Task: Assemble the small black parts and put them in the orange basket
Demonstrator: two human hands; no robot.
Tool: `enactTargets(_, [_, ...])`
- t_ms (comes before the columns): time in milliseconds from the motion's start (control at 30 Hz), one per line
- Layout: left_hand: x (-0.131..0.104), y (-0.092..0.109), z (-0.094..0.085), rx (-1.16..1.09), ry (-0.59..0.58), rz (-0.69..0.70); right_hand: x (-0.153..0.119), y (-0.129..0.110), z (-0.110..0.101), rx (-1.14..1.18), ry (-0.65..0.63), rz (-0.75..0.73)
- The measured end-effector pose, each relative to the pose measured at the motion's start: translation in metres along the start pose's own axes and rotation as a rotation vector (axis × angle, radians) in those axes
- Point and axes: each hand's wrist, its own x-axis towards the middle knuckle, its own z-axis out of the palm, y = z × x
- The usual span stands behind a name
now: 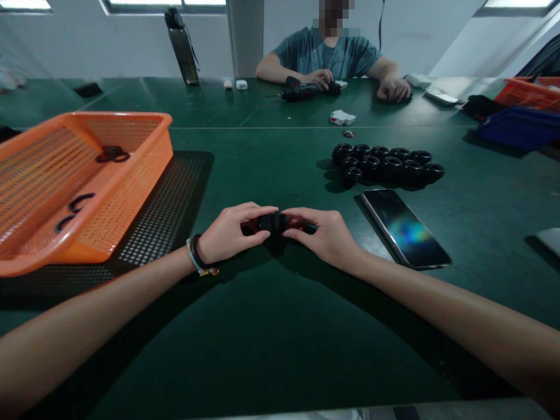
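Between my hands is a small black ribbed part [273, 222], held just above the green table [245, 350]. My left hand [231, 231] pinches its left side between thumb and fingers. From the right, my right hand [321, 233] closes thumb and fingertips on its other end. Fingers cover both ends, so its full shape is hidden. Beyond my right hand, several round black parts with holes [391, 164] stand in a tight group. An orange perforated basket [144, 181] sits to the left, with a few black ring-like pieces [112, 154] inside.
A phone [405, 227] lies right of my right hand. Across the table a person [326, 58] sits with hands near a black power drill [300, 92]. A dark bottle [182, 49] stands at the back left. A blue bin [520, 127] is at the far right.
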Motion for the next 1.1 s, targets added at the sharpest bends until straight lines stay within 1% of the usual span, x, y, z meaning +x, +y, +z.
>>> enactTargets(900, [0.0001,0.001,-0.0004,0.017,-0.005,0.001,-0.0006,0.0045,0.002,-0.041,0.015,-0.015])
enactTargets(1100, [0.0004,0.0003,0.0005,-0.028,-0.005,-0.015,-0.0005,0.0001,-0.0015,-0.084,-0.012,-0.083])
